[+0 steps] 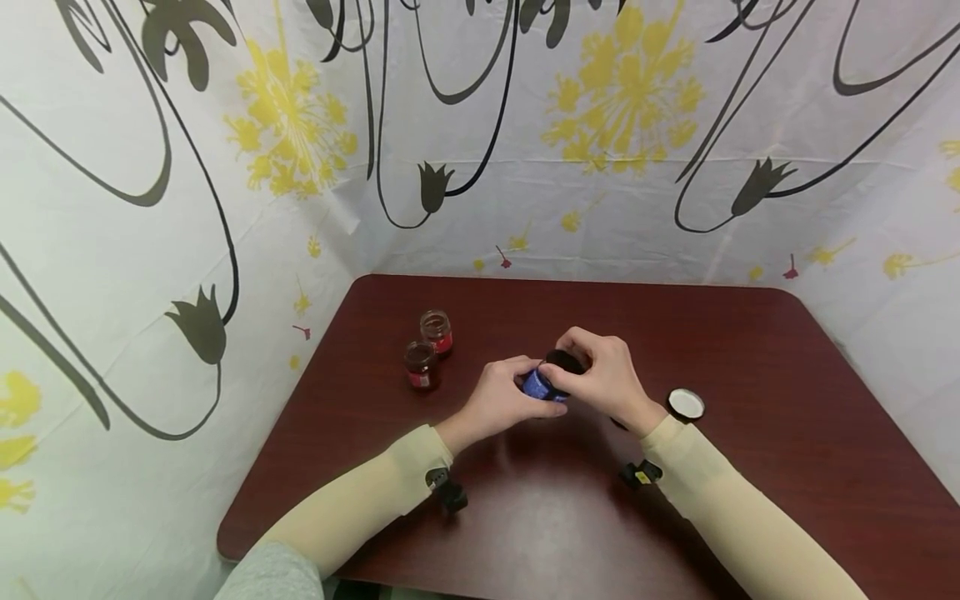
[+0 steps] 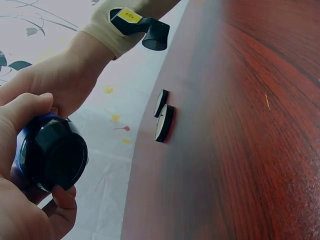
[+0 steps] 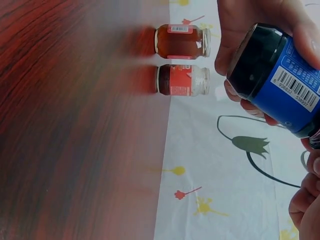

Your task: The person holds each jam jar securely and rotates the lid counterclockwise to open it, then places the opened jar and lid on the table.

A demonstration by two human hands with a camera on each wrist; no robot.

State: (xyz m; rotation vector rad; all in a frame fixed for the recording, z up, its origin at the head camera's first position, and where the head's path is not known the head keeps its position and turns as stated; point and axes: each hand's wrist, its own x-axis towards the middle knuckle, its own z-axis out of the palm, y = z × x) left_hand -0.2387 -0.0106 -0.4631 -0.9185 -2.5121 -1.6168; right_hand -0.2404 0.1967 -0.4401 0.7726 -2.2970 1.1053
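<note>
Above the middle of the table, my left hand [image 1: 501, 393] grips a dark jar with a blue label [image 1: 536, 387]. The jar is tilted, and its dark glass base [image 2: 59, 157] faces the left wrist camera. On the label, a barcode [image 3: 294, 89] shows in the right wrist view. My right hand [image 1: 613, 372] holds the black lid [image 1: 565, 362] at the jar's upper end, fingers and thumb around it. Whether the lid is loose or tight, I cannot tell. Most of the lid is hidden by the right hand in the right wrist view.
Two lidless glass jars with red labels stand at the back left: a nearer jar [image 1: 420, 367] and a farther jar [image 1: 437, 332]. Right of my hands, a lid [image 1: 686, 405] lies white side up. Beside it sits another lid [image 2: 161, 103], mostly hidden by my right wrist in the head view.
</note>
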